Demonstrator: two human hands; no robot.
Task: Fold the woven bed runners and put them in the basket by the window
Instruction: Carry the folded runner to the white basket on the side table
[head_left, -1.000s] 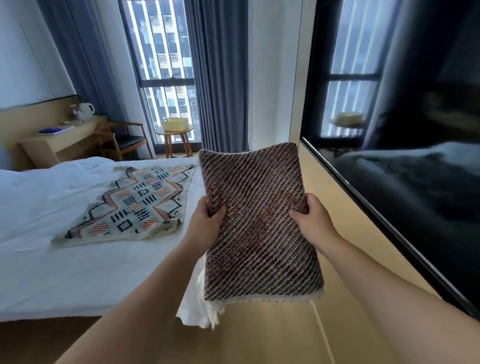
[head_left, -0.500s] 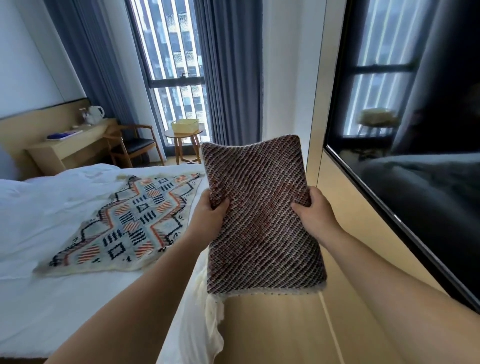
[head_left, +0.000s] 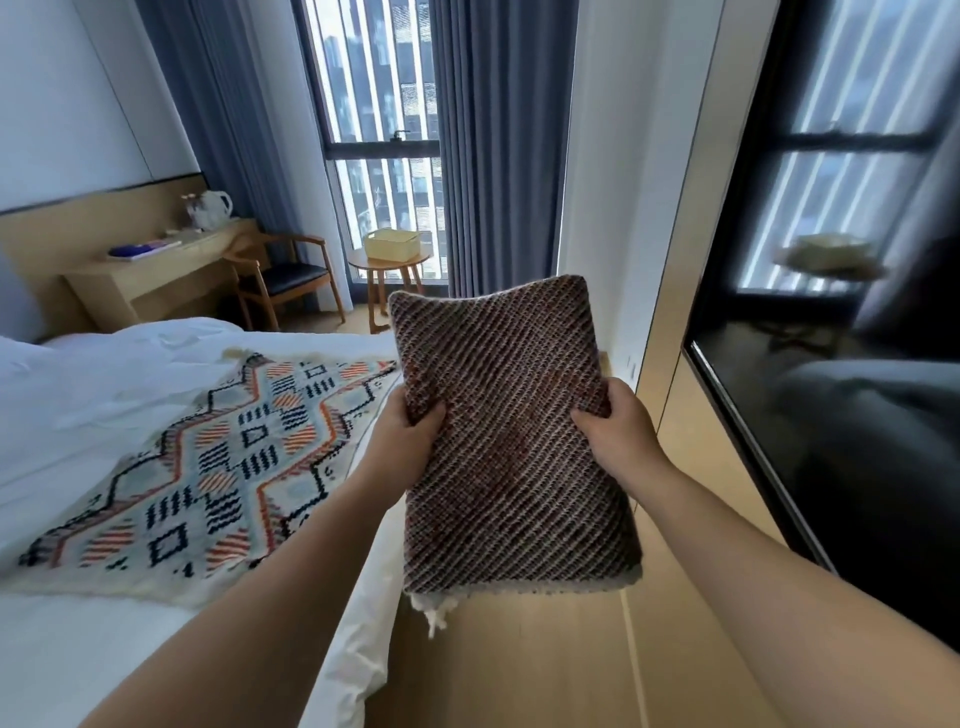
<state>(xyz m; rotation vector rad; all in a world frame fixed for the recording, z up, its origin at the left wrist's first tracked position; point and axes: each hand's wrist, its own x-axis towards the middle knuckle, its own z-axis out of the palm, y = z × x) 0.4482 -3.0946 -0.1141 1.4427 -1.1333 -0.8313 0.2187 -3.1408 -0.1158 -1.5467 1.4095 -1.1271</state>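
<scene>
A folded brown striped woven runner is held flat in the air in front of me, over the floor beside the bed. My left hand grips its left edge and my right hand grips its right edge. A second runner with a diamond pattern in orange, black and pale blue lies spread open on the white bed to my left. The pale yellow basket stands on a small round table at the window, far ahead.
A wooden chair and a desk with a kettle stand left of the round table. Grey curtains hang at the window. A black TV screen covers the right wall. A strip of wooden floor runs between bed and wall.
The view has advanced along the bed toward the window, so the basket and table look nearer. Both hands keep the same grip on the folded brown runner.
</scene>
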